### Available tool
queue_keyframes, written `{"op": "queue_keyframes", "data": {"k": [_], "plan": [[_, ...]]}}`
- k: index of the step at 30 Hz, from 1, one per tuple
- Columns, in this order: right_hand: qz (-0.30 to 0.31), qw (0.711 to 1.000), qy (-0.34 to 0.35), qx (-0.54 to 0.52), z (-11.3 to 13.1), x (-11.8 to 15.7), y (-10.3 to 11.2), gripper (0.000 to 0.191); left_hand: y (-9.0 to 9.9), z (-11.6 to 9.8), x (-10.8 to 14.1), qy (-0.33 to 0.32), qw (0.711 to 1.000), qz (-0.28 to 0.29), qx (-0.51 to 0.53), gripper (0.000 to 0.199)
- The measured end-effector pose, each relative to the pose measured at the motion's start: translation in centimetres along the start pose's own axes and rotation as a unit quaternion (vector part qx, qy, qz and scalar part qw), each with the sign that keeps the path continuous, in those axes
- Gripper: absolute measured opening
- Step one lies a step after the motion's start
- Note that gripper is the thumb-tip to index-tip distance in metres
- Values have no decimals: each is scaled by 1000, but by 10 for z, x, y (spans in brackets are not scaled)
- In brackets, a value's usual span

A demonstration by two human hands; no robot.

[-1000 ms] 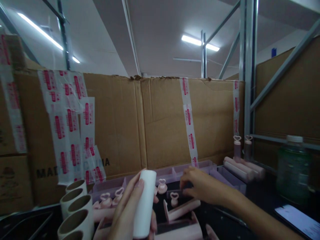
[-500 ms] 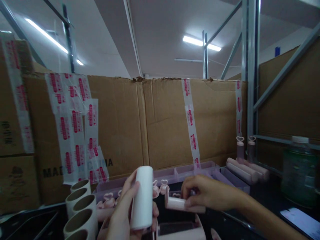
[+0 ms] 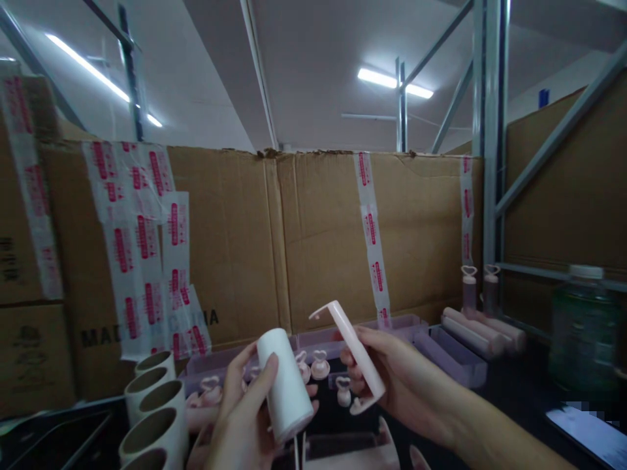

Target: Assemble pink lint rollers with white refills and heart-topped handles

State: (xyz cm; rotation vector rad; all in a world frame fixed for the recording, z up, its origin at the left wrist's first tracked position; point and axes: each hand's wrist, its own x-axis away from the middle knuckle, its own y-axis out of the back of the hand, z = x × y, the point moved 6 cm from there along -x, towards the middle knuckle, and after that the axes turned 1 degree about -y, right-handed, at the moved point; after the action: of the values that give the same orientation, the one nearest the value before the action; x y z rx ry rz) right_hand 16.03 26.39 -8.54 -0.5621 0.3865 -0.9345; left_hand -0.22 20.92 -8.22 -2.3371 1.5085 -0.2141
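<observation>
- Cardboard (image 3: 235, 241): stands well beyond both hands, taped, taking up most of the background.
- Table (image 3: 519, 391): dark, under both hands.
- Tray (image 3: 318, 339): purple, just past the hands, running sideways behind them.
- Bottle (image 3: 580, 333): well right of the right-hand grip, out of elbow's way by the look of it.
- Tubes (image 3: 174, 431): upright in a row, left of the left-hand grip. Near enough, I judge, that a wide left swing could knock them.
- Left hand (image 3: 247, 408): wrapped round the roll (image 3: 285, 388), thumb laid along the near side, some fingertips showing past the far edge. Roll is white, tilted, its top leaning left. Both ends stick out clear of the grip.
- Right hand (image 3: 392, 372): fingers curled round the middle of the holder (image 3: 357, 352), a pink bar with an arm at each end. Exact thumb contact hidden. Holder sits just right of the roll, apart from it, top leaning left, both arms pointing toward the left hand.
- Handling, my judgement: hold the holder by its bar only; the end arms look thin and likely to bend. Light, even pressure on the roll, ends kept free. Matching the two tilts should help control.
- Heart pieces (image 3: 320, 365): small, pink, beyond and between the two grips.
</observation>
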Motion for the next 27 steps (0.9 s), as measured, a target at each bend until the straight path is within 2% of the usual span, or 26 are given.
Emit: {"op": "queue_keyframes", "data": {"k": [2,5,10,15,20,27], "plan": [[-11,999,-5,-37,-9,0,-5,29,2,5,-4,4,1000,-7,4,66],[-22,999,34,-27,-13,3,-12,34,5,9,-7,7,1000,-17,1,66],[-114,991,64,25,-21,7,-9,39,4,8,-2,2,998,-40,-46,61],[-76,996,36,21,-32,10,-19,44,-1,7,5,8,998,-10,-66,64],[-72,997,38,18,-35,9,-20,51,-4,14,6,15,999,24,-31,68],[-117,992,41,29,-36,10,-14,46,-13,14,12,18,999,45,-20,76]]}}
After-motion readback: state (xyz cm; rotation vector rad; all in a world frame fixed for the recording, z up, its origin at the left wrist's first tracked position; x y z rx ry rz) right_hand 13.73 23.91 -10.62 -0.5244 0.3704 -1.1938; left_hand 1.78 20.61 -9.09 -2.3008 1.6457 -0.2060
